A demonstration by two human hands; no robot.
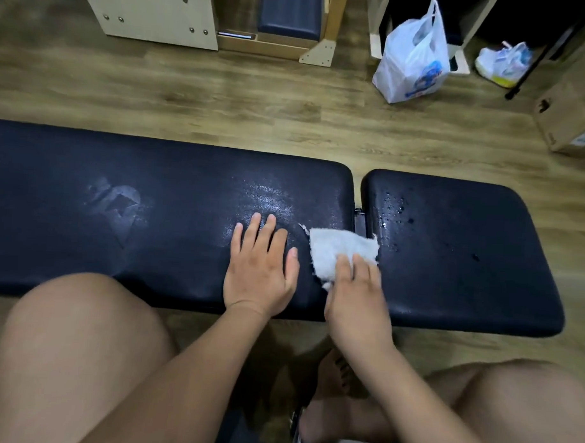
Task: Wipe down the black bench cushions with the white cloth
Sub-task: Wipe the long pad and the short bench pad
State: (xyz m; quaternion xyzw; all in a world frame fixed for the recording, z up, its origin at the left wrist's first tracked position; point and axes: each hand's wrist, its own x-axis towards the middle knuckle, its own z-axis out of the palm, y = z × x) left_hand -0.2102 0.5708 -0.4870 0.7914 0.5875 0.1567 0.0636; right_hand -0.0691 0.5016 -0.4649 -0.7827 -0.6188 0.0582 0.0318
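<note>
A white plastic bag (411, 59) stands on the wood-plank floor (222, 96), a white sneaker (502, 63) just right of it, a cardboard box (570, 111) farther right, and a pale wooden panel (152, 11) with metal studs well left.

cushions (173, 190): glossy wet vinyl | cloth (339, 252): rough terry | floor (222, 96): wood-look
</note>
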